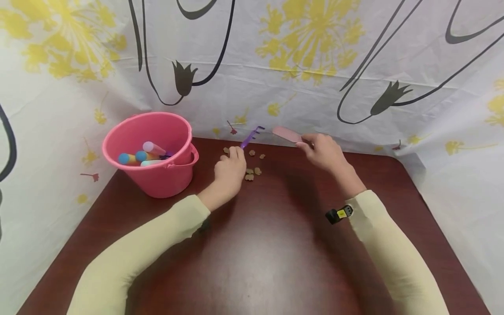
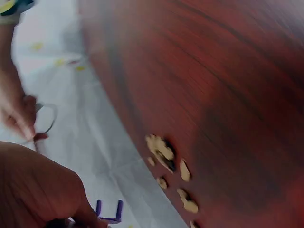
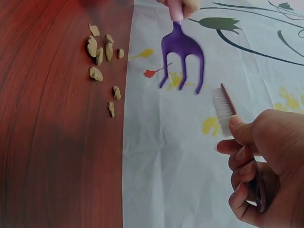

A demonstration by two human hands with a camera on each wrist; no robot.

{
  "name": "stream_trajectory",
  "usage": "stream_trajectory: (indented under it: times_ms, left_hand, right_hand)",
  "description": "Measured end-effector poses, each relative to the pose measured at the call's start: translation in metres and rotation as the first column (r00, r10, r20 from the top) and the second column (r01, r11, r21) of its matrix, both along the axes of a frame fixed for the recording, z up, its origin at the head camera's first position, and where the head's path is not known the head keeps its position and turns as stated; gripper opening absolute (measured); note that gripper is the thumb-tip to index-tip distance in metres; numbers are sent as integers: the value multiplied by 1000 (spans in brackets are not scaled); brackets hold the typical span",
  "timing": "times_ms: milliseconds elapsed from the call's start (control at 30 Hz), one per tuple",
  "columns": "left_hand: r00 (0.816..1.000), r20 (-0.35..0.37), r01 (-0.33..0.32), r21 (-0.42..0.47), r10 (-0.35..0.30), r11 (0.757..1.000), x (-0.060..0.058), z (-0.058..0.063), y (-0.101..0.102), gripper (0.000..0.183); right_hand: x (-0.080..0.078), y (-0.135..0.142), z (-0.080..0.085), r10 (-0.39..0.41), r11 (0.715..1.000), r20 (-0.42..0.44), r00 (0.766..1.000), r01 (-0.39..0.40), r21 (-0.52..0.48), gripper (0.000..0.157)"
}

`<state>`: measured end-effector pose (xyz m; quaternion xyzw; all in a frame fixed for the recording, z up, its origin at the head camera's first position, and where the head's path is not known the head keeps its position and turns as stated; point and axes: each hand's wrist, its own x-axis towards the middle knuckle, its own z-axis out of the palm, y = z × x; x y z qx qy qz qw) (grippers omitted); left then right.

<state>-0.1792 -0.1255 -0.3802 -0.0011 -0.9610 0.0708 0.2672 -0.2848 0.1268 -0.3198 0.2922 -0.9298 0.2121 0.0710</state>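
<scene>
Near the back edge of the table, my left hand (image 1: 230,171) grips a small purple hand rake (image 3: 183,45) with three bent tines, its handle mostly hidden in the fist. To its right, my right hand (image 1: 323,151) pinches a brush (image 3: 225,108) with a pinkish back and white bristles. In the head view both tools are raised toward the cloth, with a gap between them. Several small tan, crumbly-looking pieces (image 1: 250,177) lie scattered on the table beside my left hand; the right wrist view shows these tan pieces (image 3: 96,73) in a loose cluster.
A pink bucket (image 1: 167,181) stands at the back left, with several coloured tool handles (image 1: 151,148) leaning inside. White patterned cloth (image 1: 236,100) hangs behind and along both sides of the dark red-brown table (image 1: 252,253). A small black device (image 1: 339,214) sits at my right cuff.
</scene>
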Motion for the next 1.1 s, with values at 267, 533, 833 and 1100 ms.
stream_trajectory:
  times_ms: [267,533,833,1100]
  left_hand:
    - [957,222,-90,-391,188,916,-10,2,12,27]
    - [905,305,-69,-583,296,809,-16,7,25,46]
    - [886,309,-54,-672,346,739,-12,7,33,45]
    - [873,331,-35,-692,359,721,-10,6,37,36]
  right_hand:
    - [2,-17,-3,19,1000,21,1000,-19,18,25]
    - [4,-41,-4,61,996,10,998,-61,71,28]
    - [4,-59,-4,79,990,62,995,-86,116,28]
    - [4,-61,-5,62,989,73,995,-71,128,26]
